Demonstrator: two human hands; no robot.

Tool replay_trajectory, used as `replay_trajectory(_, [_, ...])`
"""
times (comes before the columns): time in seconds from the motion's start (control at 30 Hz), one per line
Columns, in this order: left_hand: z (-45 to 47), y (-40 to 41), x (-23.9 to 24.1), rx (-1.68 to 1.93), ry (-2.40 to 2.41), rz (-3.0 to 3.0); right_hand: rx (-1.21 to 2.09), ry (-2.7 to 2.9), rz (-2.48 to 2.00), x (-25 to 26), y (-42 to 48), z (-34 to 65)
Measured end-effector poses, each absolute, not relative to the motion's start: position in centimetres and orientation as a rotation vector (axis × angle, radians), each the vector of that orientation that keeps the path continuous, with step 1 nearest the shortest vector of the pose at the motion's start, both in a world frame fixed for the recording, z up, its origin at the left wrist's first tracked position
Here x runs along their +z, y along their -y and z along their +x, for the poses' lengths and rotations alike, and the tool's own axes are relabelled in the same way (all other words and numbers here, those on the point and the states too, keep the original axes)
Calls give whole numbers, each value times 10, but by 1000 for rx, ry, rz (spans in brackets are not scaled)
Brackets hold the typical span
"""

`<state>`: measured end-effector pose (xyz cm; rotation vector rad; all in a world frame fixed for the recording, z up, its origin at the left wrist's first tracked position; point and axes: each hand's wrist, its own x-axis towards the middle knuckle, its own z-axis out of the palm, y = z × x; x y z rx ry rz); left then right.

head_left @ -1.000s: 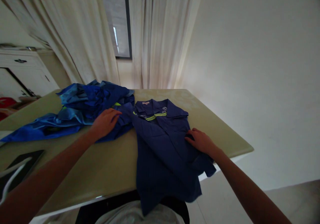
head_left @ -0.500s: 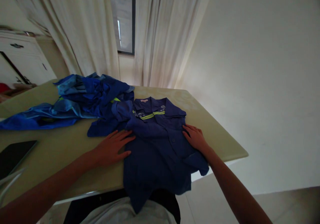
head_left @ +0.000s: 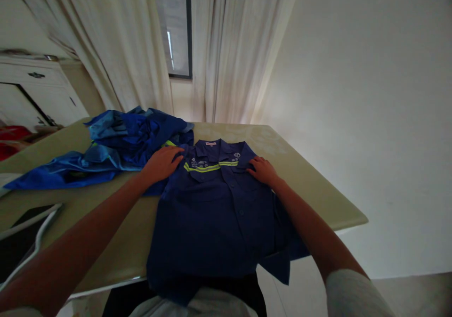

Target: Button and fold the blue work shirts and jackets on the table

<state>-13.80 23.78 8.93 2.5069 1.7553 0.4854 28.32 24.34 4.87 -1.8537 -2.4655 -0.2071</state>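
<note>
Flat and open, my left hand (head_left: pixel 163 162) and right hand (head_left: pixel 262 171) press the navy shirt (head_left: pixel 212 208) at frame centre; pale table (head_left: pixel 310 190) beneath, curtains (head_left: pixel 226 48) at top.

Navy shirt (head_left: pixel 212 208) w/ hi-vis stripes lies flat, collar at 12 o'clock, hem hanging over worktop (head_left: pixel 310 185) edge at 6. L grip (head_left: pixel 162 162) rests palm-down on its shoulder at 11, R grip (head_left: pixel 262 171) palm-down at 1. Blue clothes pile (head_left: pixel 120 142) at 10, touching shirt. Curtains (head_left: pixel 226 48) at 12.
</note>
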Motion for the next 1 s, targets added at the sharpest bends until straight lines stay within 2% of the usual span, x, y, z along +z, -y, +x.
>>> replay_trajectory(0.07, [-134,-269,85,404,-2012,2446,-193,2509,-1834,44,-258,283])
replay_trajectory(0.13, [-136,-289,81,255,-2073,2402,-211,2352,-1814,45,-270,300])
replay_trajectory(0.2, [-143,-301,80,188,-2018,2392,-221,1922,-1901,50,-282,334])
replay_trajectory(0.3, [-164,-306,87,294,-1950,2390,-202,1074,-2085,55,-297,394])
replay_trajectory(0.37, [-188,-307,96,389,-1915,2368,-248,833,-2104,54,-303,418])
replay_trajectory(0.43, [-215,-307,104,287,-1904,2320,-338,890,-2032,50,-309,418])
replay_trajectory(0.53, [-232,-306,109,-103,-1929,2348,-350,1308,-1844,41,-326,377])
replay_trajectory(0.57, [-227,-306,108,-113,-1923,2430,-297,1480,-1805,38,-335,357])
replay_trajectory(0.7, [-164,-315,90,254,-1776,2626,-100,1995,-1811,21,-371,280])
replay_trajectory(0.83, [-112,-337,61,44,-1874,2422,-83,2180,-1876,5,-390,249])
replay_trajectory(1.0, [-117,-363,43,38,-1877,2379,-145,2125,-1895,-3,-398,258])
